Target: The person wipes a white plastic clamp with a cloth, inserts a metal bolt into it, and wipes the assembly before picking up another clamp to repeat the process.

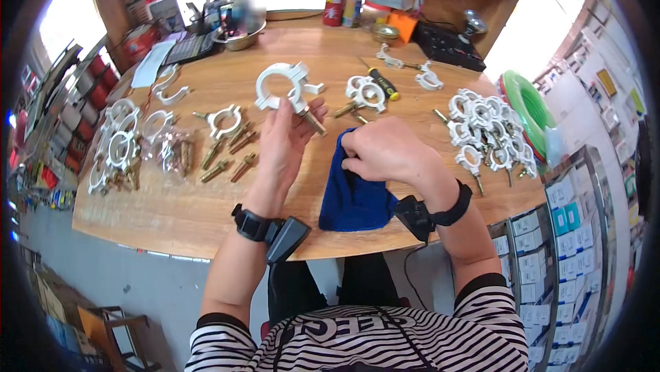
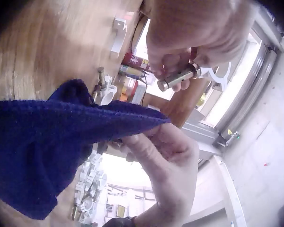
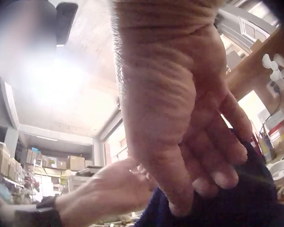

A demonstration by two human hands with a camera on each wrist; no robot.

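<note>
My left hand point(image 1: 285, 131) holds a white plastic pipe clamp point(image 1: 262, 90) above the table. The clamp's ring stands upright over the fingers, and its brass-coloured bolt point(image 1: 313, 123) points down to the right. In the left wrist view the same bolt point(image 2: 180, 78) lies across the fingers. My right hand point(image 1: 388, 152) pinches the upper edge of a dark blue cloth point(image 1: 354, 200), which hangs down toward the table's front edge. The left wrist view shows that right hand point(image 2: 165, 161) with thumb and fingers at the corner of the cloth.
More white clamps pile up at the right point(image 1: 481, 121) and left point(image 1: 124, 145). Loose brass bolts point(image 1: 240, 166) lie left of centre. Behind my right hand are two clamps point(image 1: 368, 94) and a yellow-black screwdriver point(image 1: 383, 83). A green hose coil point(image 1: 526, 107) stands at the right edge.
</note>
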